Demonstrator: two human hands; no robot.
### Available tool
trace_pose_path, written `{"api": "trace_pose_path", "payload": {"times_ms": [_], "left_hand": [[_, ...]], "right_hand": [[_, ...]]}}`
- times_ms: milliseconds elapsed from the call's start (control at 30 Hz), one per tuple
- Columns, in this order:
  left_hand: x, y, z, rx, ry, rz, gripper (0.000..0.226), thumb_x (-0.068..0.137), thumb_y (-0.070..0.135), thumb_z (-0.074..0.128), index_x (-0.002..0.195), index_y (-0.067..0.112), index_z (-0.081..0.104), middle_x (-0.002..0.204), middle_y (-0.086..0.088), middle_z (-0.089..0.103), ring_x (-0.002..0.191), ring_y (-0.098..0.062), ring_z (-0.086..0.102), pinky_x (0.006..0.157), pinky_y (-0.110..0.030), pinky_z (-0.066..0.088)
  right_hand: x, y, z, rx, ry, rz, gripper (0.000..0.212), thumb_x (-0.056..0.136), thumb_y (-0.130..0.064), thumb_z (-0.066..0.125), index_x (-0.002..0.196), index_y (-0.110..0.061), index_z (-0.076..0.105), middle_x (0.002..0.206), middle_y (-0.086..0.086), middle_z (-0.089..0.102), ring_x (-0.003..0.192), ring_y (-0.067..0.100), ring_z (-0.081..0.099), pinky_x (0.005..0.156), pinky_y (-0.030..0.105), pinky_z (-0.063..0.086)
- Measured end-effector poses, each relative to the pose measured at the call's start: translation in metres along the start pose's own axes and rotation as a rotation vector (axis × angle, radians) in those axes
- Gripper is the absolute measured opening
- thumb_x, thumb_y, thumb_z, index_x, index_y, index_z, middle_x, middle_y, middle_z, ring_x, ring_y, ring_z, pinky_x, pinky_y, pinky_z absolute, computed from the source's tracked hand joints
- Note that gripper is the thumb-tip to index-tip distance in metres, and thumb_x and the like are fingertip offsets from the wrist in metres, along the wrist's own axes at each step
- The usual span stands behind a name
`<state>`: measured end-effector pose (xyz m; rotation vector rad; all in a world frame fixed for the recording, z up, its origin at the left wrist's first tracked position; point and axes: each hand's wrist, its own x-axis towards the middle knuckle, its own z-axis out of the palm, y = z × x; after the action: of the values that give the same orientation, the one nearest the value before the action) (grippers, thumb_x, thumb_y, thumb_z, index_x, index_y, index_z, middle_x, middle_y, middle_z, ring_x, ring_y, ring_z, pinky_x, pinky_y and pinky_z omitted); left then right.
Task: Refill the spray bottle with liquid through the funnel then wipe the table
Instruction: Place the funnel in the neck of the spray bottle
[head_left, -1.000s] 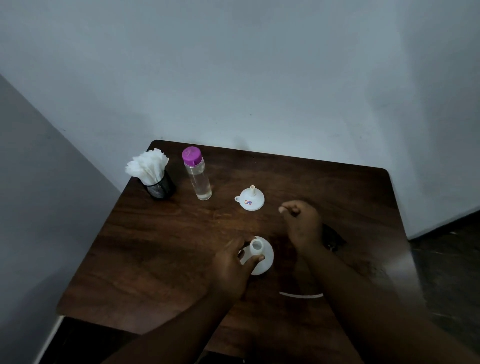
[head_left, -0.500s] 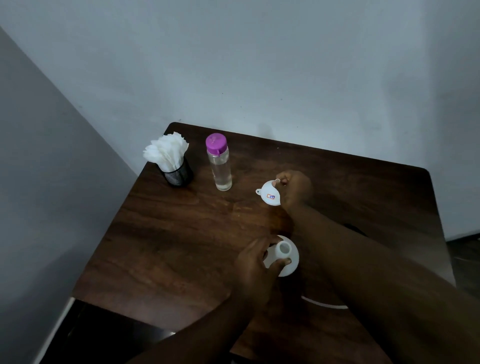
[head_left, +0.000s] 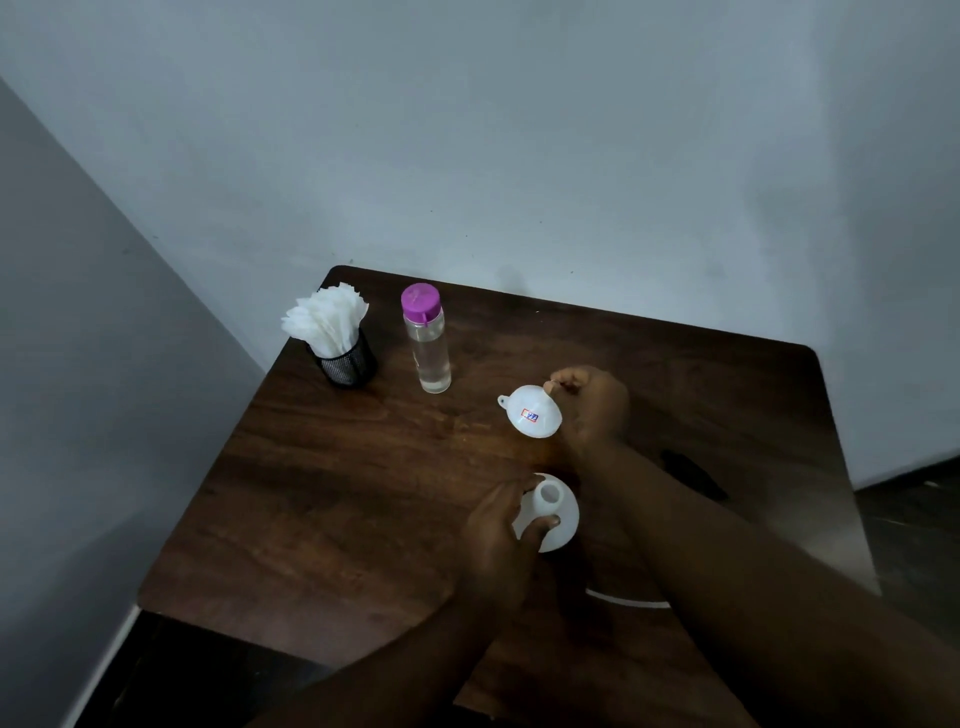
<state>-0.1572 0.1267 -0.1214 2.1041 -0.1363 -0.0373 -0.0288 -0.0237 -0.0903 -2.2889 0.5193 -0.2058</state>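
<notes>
On the dark wooden table (head_left: 332, 493), my left hand (head_left: 498, 535) grips the neck of the white spray bottle (head_left: 558, 519), whose top is open. My right hand (head_left: 589, 400) pinches the spout of the small white funnel (head_left: 532, 413) and holds it tilted, wide end down, just above the table behind the bottle. A clear bottle with a purple cap (head_left: 427, 338), holding clear liquid, stands upright at the back left.
A black mesh cup of white napkins (head_left: 335, 338) stands at the back left corner. A dark object (head_left: 693, 473) lies on the table right of my right forearm. A thin white piece (head_left: 623, 600) shows under that arm. Walls close the back and left.
My right hand reached forward from beside the spray bottle, took the funnel by its spout and lifted it tilted. My left hand stayed on the spray bottle.
</notes>
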Motion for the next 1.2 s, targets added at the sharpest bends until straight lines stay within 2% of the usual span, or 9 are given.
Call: {"api": "trace_pose_path", "payload": {"times_ms": [200,367,433,500,633,833,933,1067,1200], "left_hand": [[-0.005,0.003,-0.018,0.035,-0.051,0.057,0.052,0.091,0.063,0.06,0.134,0.033,0.062,0.129,0.024,0.063,0.119,0.012,0.054,0.1,-0.009,0.041],[-0.004,0.012,-0.039,0.038,0.04,0.118,0.009,0.102,0.029,0.061,0.103,0.022,0.066,0.099,0.009,0.069,0.091,-0.004,0.063,0.08,-0.031,0.053],[0.002,0.021,-0.046,0.032,0.103,0.136,0.013,0.1,0.019,0.059,0.102,0.032,0.062,0.1,0.02,0.066,0.095,0.002,0.063,0.08,-0.021,0.052],[0.01,0.031,-0.053,-0.031,0.173,0.112,0.03,0.095,0.017,0.058,0.117,0.038,0.063,0.111,0.029,0.062,0.106,0.011,0.06,0.089,-0.01,0.048],[0.031,0.039,-0.061,-0.152,0.232,0.038,0.048,0.09,-0.008,0.061,0.132,0.016,0.064,0.13,0.007,0.066,0.121,-0.005,0.062,0.103,-0.034,0.053],[0.044,0.057,-0.082,-0.347,0.146,0.145,0.048,0.093,-0.009,0.062,0.137,0.009,0.059,0.134,0.004,0.066,0.124,-0.004,0.062,0.101,-0.028,0.053],[0.041,0.062,-0.091,-0.409,0.114,0.126,0.046,0.094,-0.008,0.063,0.137,0.009,0.059,0.123,0.004,0.069,0.115,-0.003,0.066,0.093,-0.022,0.056],[0.035,0.06,-0.097,-0.403,0.06,0.081,0.027,0.095,-0.002,0.064,0.118,0.009,0.071,0.111,0.0,0.075,0.106,-0.017,0.072,0.086,-0.034,0.062],[0.025,0.063,-0.098,-0.431,0.045,-0.001,0.018,0.092,0.005,0.072,0.109,0.009,0.074,0.096,-0.005,0.077,0.094,-0.027,0.075,0.079,-0.043,0.064]], "right_hand": [[-0.024,-0.007,-0.029,0.116,0.014,0.022,0.014,0.084,-0.015,0.077,0.098,-0.01,0.077,0.098,0.003,0.076,0.086,0.01,0.065,0.075,0.018,0.046],[-0.039,-0.013,-0.049,0.167,0.032,0.004,0.014,0.084,-0.017,0.078,0.096,-0.012,0.078,0.095,0.0,0.076,0.085,0.012,0.069,0.079,0.027,0.056],[-0.043,-0.015,-0.054,0.219,0.029,0.019,0.014,0.083,-0.018,0.079,0.095,-0.013,0.078,0.092,0.0,0.076,0.082,0.015,0.071,0.08,0.037,0.06],[-0.048,-0.018,-0.059,0.275,0.018,0.05,0.012,0.083,-0.018,0.079,0.095,-0.015,0.078,0.088,-0.001,0.076,0.079,0.016,0.072,0.078,0.041,0.061],[-0.061,-0.03,-0.071,0.418,-0.004,0.07,0.007,0.085,-0.014,0.076,0.092,-0.015,0.076,0.08,0.003,0.075,0.07,0.022,0.072,0.067,0.039,0.062],[-0.074,-0.039,-0.086,0.603,-0.075,0.153,0.007,0.088,-0.012,0.074,0.092,-0.007,0.072,0.079,0.013,0.074,0.063,0.016,0.067,0.054,0.026,0.054],[-0.081,-0.041,-0.093,0.616,-0.152,0.215,0.008,0.088,-0.013,0.074,0.092,-0.006,0.073,0.078,0.013,0.074,0.063,0.015,0.066,0.055,0.024,0.053],[-0.088,-0.039,-0.096,0.638,-0.229,0.343,0.01,0.088,-0.017,0.076,0.09,-0.008,0.074,0.08,0.014,0.075,0.064,0.015,0.065,0.059,0.027,0.058],[-0.097,-0.029,-0.089,0.582,-0.242,0.348,0.009,0.088,-0.017,0.074,0.094,-0.011,0.077,0.088,0.005,0.077,0.083,0.019,0.073,0.076,0.039,0.063]]}}
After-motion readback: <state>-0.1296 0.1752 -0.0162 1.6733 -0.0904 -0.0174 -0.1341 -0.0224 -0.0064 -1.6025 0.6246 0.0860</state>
